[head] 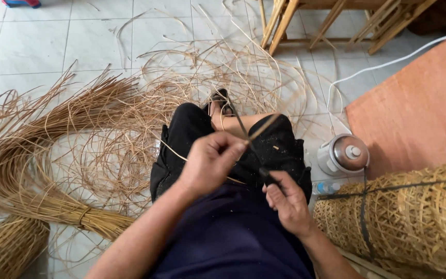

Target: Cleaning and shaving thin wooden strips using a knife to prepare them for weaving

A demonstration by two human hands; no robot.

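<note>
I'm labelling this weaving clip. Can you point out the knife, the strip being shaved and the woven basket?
knife (243, 135): head view, mid-blade.
strip (265, 125): head view, part past the blade.
woven basket (419, 217): head view, side wall.

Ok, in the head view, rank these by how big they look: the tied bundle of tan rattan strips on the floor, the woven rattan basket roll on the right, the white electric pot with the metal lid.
1. Tied bundle of tan rattan strips, sprawling widest.
2. Woven rattan basket roll, cut off by the frame and nearer the camera, so its rank against the bundle is unsure.
3. White electric pot with metal lid, clearly smallest.
</note>
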